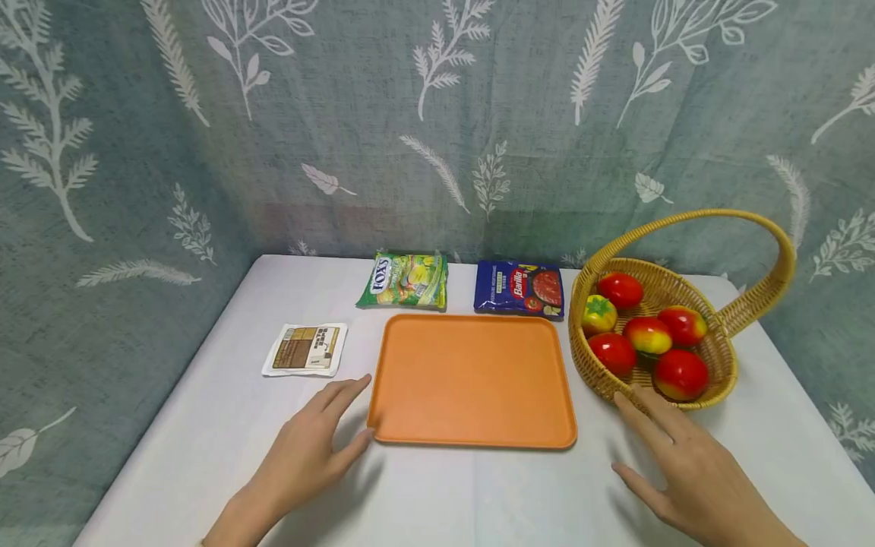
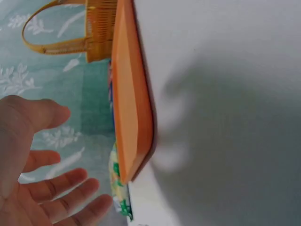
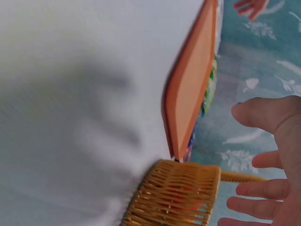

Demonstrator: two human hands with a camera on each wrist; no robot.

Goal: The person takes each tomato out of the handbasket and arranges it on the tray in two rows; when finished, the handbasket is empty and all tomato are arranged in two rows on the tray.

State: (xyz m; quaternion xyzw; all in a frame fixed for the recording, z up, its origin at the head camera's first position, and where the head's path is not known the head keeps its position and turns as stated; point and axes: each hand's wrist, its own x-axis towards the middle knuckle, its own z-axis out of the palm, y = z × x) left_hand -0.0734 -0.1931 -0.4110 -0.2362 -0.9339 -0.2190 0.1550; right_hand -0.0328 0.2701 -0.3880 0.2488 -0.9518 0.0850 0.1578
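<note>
Fabric printed with leaves backed the white table. The left hand hung relaxed, empty, beside the orange tray, the right hand likewise near the basket; only the head view showed its fruit clearly.

Midway across the tabletop lies a tray. Behind its back corners, near the tabletop's back edge, lie a Fox's bag, left, and a Barilla pouch, right. A flat packet lies toward the left edge; fruits sit in a handled basket near the back-right corner.
</note>
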